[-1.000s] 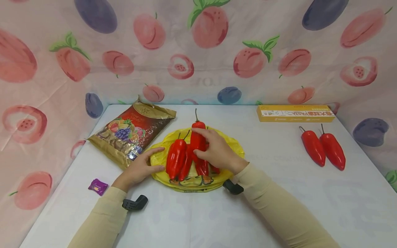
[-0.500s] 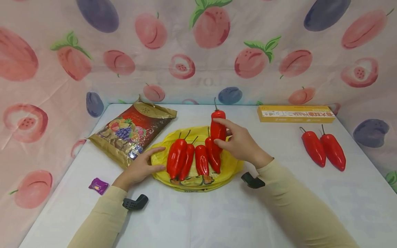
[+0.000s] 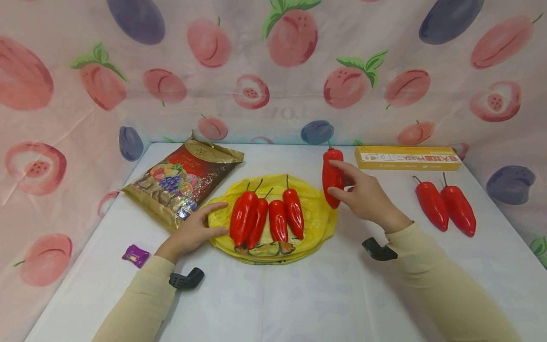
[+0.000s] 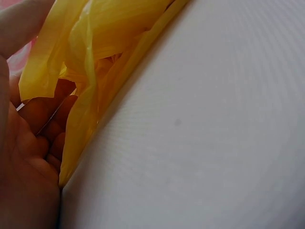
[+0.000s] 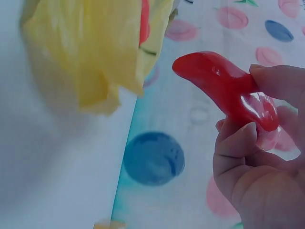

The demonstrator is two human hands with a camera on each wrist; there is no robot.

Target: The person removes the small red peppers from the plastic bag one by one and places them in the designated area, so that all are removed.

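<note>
My right hand (image 3: 363, 192) holds a glossy red chili pepper (image 3: 333, 180) upright, stem up, between thumb and fingers, just right of the yellow plastic bag (image 3: 318, 223). The right wrist view shows this same pepper (image 5: 214, 78) pinched by its thicker end. On the bag lie several more red peppers (image 3: 293, 213), side by side. My left hand (image 3: 194, 232) rests against the bag's left edge with thumb and fingers spread apart. In the left wrist view, folds of the yellow bag (image 4: 78, 95) hide part of the left fingers.
Two red peppers (image 3: 444, 204) lie at the right, below a yellow pasta box (image 3: 408, 158). A red and gold candy bag (image 3: 183, 175) lies at the back left. A small purple wrapped candy (image 3: 136, 256) is left of my left hand. Fruit-print cloth (image 3: 295, 109) walls the table.
My right hand has lifted one pepper off the pile and carried it rightward, past the bag's edge. The left hand stays at the bag's left side.
</note>
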